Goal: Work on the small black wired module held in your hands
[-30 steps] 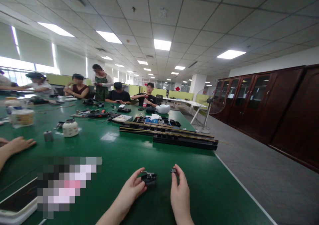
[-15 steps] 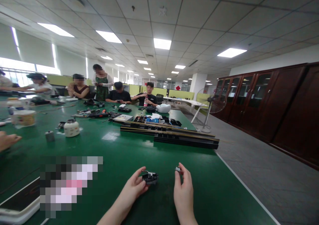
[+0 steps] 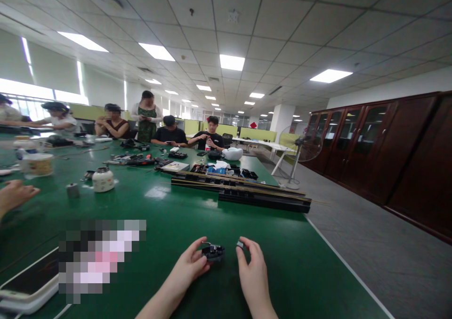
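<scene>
My left hand [image 3: 193, 265] is closed around a small black housing [image 3: 213, 253] with shiny metal parts along its top; its exact kind does not show. Between the thumb and fingertips of my right hand [image 3: 253, 268] is a small grey block-shaped part [image 3: 240, 244]. A short gap separates this part from the black housing. Both hands are held over the front of the green table [image 3: 303, 272].
Long black rails [image 3: 264, 200] with thin brass-coloured rods lie beyond my hands. A white jar [image 3: 103, 179] and a grey cylinder [image 3: 73, 190] stand left. Another person's hand [image 3: 17, 195] reaches in at the left edge. A white-framed device [image 3: 30, 274] lies front left.
My right hand has moved left, bringing the small grey part closer to the black housing. My left hand has hardly moved. The other person's hand at the left has shifted slightly.
</scene>
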### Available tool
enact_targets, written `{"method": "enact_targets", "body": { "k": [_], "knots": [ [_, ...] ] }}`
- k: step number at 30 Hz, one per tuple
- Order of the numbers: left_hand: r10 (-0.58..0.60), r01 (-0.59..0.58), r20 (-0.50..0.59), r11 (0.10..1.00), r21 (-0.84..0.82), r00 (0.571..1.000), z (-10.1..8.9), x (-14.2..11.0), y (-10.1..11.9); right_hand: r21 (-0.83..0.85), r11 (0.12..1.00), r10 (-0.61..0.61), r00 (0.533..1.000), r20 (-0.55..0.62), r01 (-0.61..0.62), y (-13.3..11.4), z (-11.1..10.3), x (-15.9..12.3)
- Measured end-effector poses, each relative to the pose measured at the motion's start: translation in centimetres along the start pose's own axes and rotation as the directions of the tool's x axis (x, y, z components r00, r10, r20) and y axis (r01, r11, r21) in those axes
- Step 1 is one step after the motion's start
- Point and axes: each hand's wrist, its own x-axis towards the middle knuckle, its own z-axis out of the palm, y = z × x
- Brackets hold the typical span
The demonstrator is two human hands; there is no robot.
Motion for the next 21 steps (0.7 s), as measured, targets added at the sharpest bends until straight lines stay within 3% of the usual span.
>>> {"method": "enact_targets", "body": {
  "k": [8,12,16,21],
  "knots": [
    [-0.001,0.001,0.030,1.000,-0.003,1.000,0.2,-0.3,0.3,0.073,0.993,-0.113,0.962,0.249,0.098,-1.0,1.0,-1.1],
    [-0.013,0.012,0.050,1.000,0.012,0.999,0.5,-0.7,0.8,0.125,0.981,-0.179,0.943,0.280,0.149,-1.7,1.0,-1.3],
    [-0.014,0.013,0.055,1.000,0.012,0.998,0.7,-0.9,0.9,0.090,0.983,-0.181,0.942,0.282,0.162,-1.8,1.1,-1.3],
    [-0.022,0.022,0.044,1.000,-0.002,0.999,0.5,-0.7,0.5,0.036,0.989,-0.146,0.919,0.367,0.142,-1.4,1.3,-1.3]
  ]
}}
